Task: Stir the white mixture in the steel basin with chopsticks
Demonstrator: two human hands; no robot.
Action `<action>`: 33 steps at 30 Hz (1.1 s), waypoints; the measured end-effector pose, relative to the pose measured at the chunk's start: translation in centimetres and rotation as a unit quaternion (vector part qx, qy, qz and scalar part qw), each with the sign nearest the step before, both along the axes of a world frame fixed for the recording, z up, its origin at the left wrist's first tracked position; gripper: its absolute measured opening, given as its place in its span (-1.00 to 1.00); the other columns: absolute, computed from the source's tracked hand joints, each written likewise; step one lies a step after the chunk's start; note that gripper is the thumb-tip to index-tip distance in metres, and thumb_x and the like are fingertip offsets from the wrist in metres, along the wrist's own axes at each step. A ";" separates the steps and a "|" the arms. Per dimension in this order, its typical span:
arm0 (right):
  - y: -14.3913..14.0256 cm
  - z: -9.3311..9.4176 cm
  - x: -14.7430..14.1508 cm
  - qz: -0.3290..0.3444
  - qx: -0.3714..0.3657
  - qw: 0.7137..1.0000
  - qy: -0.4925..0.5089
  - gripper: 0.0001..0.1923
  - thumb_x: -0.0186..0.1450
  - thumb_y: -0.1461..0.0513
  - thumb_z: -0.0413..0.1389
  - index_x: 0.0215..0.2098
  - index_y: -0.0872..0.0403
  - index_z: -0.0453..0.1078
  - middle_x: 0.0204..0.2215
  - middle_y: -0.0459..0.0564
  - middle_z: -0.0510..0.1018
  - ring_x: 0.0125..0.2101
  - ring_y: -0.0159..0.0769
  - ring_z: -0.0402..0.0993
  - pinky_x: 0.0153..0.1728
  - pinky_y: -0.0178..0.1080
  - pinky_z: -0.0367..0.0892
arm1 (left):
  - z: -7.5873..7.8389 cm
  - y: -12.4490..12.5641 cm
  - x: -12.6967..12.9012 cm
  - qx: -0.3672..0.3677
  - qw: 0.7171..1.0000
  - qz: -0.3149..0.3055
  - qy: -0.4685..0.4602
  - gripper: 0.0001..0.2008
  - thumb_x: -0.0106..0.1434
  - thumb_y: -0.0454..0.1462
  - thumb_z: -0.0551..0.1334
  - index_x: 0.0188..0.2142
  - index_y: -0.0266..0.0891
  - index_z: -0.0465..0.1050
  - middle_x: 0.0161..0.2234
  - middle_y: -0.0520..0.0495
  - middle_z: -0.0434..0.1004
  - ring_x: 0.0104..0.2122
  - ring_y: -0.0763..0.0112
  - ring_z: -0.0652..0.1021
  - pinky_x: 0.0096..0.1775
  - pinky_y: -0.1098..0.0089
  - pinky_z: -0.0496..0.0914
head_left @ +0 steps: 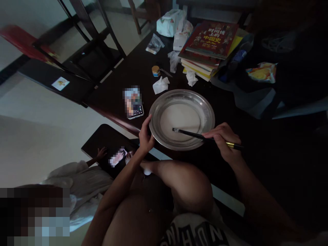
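Note:
A round metal plate (pixel 207 112) holding pale white liquid sits on the dark table (pixel 123 82) at its near edge. My left hand (pixel 146 135) grips the plate's near-left rim. My right hand (pixel 225 140) holds a pair of dark chopsticks (pixel 194 135) with gold-banded ends. Their tips rest in the liquid near the plate's middle. My bare knee rises just below the plate.
A phone (pixel 133 102) lies left of the plate, with crumpled tissues (pixel 161 84) and a small jar (pixel 155 70) behind it. A stack of books (pixel 210 44) stands at the back. Another person sits low at the left, touching a second phone (pixel 118 156) on a dark stool.

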State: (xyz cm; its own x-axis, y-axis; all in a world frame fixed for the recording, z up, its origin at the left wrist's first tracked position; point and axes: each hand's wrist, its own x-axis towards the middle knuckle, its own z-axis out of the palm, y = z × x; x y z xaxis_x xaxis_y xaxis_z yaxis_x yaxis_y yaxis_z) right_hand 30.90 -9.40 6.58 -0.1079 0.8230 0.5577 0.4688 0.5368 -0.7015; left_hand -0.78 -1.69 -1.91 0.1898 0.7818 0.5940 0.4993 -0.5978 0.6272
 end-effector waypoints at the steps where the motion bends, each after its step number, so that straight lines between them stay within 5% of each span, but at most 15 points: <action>1: 0.0 0.0 -0.1 0.010 -0.002 1.000 -0.010 -0.73 0.46 0.30 0.05 -0.15 -0.11 0.59 -0.27 -0.15 0.75 -0.28 -0.26 0.62 -0.21 -0.07 0.36 | 0.0 0.0 0.0 -0.001 1.000 0.000 0.001 -0.36 0.44 0.05 0.15 0.40 -0.09 0.15 0.26 -0.29 0.44 0.23 0.07 0.51 0.19 0.06 0.47; 18: 0.1 -0.2 0.1 -0.032 -0.001 0.999 -0.002 -0.70 0.48 0.25 0.01 -0.20 -0.10 0.60 -0.29 -0.12 0.74 -0.28 -0.24 0.62 -0.21 -0.05 0.38 | 0.1 0.0 0.0 -0.009 1.000 -0.009 -0.005 -0.37 0.44 0.05 0.15 0.39 -0.09 0.15 0.27 -0.28 0.42 0.25 0.07 0.49 0.21 0.05 0.46; 33: 0.0 0.0 -0.1 -0.002 -0.007 1.000 -0.022 -0.74 0.46 0.24 0.05 -0.18 -0.13 0.60 -0.26 -0.14 0.75 -0.29 -0.24 0.62 -0.20 -0.04 0.37 | 0.0 0.0 0.0 -0.007 1.000 -0.010 -0.007 -0.36 0.43 0.02 0.18 0.40 -0.07 0.13 0.29 -0.28 0.41 0.26 0.06 0.49 0.23 0.05 0.44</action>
State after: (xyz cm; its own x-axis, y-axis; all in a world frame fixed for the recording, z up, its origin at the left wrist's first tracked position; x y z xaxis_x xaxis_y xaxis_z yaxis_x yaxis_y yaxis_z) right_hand 30.77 -9.41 6.60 -0.1295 0.8310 0.5410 0.5009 0.5257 -0.6876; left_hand -0.83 -1.72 -1.95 0.1975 0.7866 0.5851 0.4780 -0.5983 0.6430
